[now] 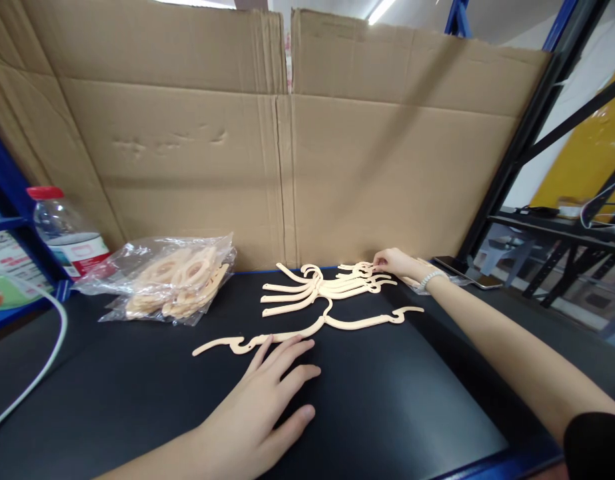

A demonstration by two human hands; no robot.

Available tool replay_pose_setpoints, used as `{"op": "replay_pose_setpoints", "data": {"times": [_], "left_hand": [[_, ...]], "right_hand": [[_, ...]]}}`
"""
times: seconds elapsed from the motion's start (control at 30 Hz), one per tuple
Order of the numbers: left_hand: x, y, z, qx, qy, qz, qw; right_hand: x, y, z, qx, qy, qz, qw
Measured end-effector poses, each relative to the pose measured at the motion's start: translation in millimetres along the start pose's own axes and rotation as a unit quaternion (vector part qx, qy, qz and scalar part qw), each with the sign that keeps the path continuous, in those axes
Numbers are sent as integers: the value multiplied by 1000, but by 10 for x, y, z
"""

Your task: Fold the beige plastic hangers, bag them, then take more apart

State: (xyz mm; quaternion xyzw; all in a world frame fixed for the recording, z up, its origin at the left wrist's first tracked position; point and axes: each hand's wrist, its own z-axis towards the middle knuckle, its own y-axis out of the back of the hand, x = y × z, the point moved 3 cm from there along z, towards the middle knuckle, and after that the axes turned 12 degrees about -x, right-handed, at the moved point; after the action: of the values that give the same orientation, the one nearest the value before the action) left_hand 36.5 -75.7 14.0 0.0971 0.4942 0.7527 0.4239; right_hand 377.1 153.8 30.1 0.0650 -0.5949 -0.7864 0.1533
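Observation:
A cream clothes hanger [357,325] lies flat at the middle of the black table, its hook pointing away from me and a slim curved piece at each end. My left hand [267,400] rests open just in front of it, fingers spread, the fingertips at or beside its left arm. Behind it lies a cluster of cream hanger arms [292,298] with hooks. My right hand [390,261] reaches to the far right of this cluster, its fingers pinched on a small cream hanger piece [363,269]. The fingers partly hide that piece.
A clear plastic bag [177,280] of cream parts lies at the back left, beside a red-capped bottle [70,230]. A cardboard wall [197,147] closes off the back. A white cable [52,360] curves along the left. A phone-like dark slab [480,279] lies at the back right.

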Motion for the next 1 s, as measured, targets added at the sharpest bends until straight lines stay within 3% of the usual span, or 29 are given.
{"op": "replay_pose_setpoints", "data": {"times": [0.23, 0.6, 0.77, 1.0], "left_hand": [[-7, 6, 3, 12, 13, -1, 1000], [3, -7, -2, 2, 1, -11, 1000], [-10, -5, 7, 18, 21, -17, 999], [-9, -5, 8, 22, 25, -27, 999]], "right_hand": [[-5, 235, -100, -65, 4, 33, 997], [34, 127, -164, -14, 5, 1, 1000], [120, 135, -23, -11, -3, -41, 999], [392, 4, 189, 29, 38, -86, 995]]}}
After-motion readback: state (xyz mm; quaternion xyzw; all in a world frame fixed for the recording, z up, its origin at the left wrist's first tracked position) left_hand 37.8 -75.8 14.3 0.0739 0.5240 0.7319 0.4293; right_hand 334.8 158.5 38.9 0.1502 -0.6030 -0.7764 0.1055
